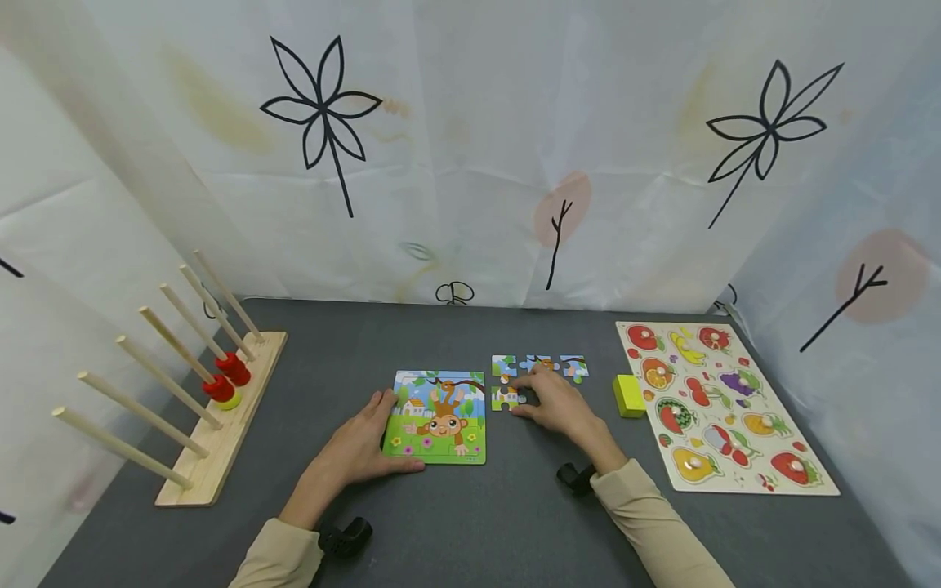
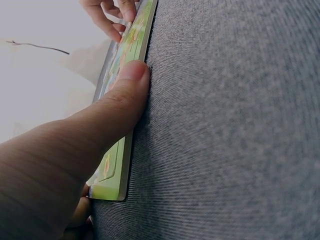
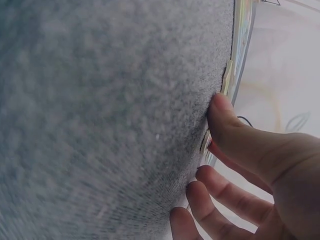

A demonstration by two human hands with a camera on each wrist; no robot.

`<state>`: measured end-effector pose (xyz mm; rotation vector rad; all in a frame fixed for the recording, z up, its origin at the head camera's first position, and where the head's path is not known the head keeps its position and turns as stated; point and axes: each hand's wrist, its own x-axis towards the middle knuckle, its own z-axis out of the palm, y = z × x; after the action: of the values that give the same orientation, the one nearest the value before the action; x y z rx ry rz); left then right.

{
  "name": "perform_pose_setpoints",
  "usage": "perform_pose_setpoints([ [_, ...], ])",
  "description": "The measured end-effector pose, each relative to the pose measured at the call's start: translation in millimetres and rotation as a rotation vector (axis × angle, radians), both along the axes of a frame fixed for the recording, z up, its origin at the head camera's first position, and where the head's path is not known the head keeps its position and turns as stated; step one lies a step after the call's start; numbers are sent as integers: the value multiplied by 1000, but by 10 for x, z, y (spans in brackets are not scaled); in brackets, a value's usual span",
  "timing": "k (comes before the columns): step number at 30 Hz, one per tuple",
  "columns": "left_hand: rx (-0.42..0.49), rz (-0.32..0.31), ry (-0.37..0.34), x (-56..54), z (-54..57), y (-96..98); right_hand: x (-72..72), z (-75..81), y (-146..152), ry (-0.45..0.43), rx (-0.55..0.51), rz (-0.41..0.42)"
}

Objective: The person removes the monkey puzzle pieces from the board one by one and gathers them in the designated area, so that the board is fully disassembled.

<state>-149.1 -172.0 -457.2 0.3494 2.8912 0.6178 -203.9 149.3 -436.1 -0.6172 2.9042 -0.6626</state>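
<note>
A monkey jigsaw puzzle [image 1: 441,420] in a flat tray lies in the middle of the table. My left hand [image 1: 360,441] holds its lower left corner, with fingers along the left side and the thumb at the front edge; the left wrist view shows that thumb [image 2: 132,75] against the green rim. Just right of the puzzle, my right hand [image 1: 555,400] pinches a loose jigsaw piece [image 1: 501,398] between thumb and forefinger. Its other fingers [image 3: 205,200] are bent near the table in the right wrist view. More loose pieces [image 1: 573,366] lie beyond this hand, partly hidden by it.
A yellow block [image 1: 628,396] stands beside a fruit peg puzzle board [image 1: 735,408] on the right. Over on the left is a wooden stand [image 1: 238,433] with several tilted-looking pegs, two of them bearing red and yellow beads [image 1: 220,388]. A printed curtain [image 1: 470,163] encloses the table.
</note>
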Motion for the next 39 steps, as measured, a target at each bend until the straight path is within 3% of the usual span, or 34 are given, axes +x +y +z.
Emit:
perform_pose_setpoints([
  [16, -5, -2, 8, -3, -15, -4, 33, 44, -72, 73, -30, 6],
  [22, 0, -1, 9, 1, -13, -5, 41, 105, -237, 38, -31, 9],
  [39, 4, -6, 4, 12, -3, -9, 75, 159, -687, -23, -41, 154],
])
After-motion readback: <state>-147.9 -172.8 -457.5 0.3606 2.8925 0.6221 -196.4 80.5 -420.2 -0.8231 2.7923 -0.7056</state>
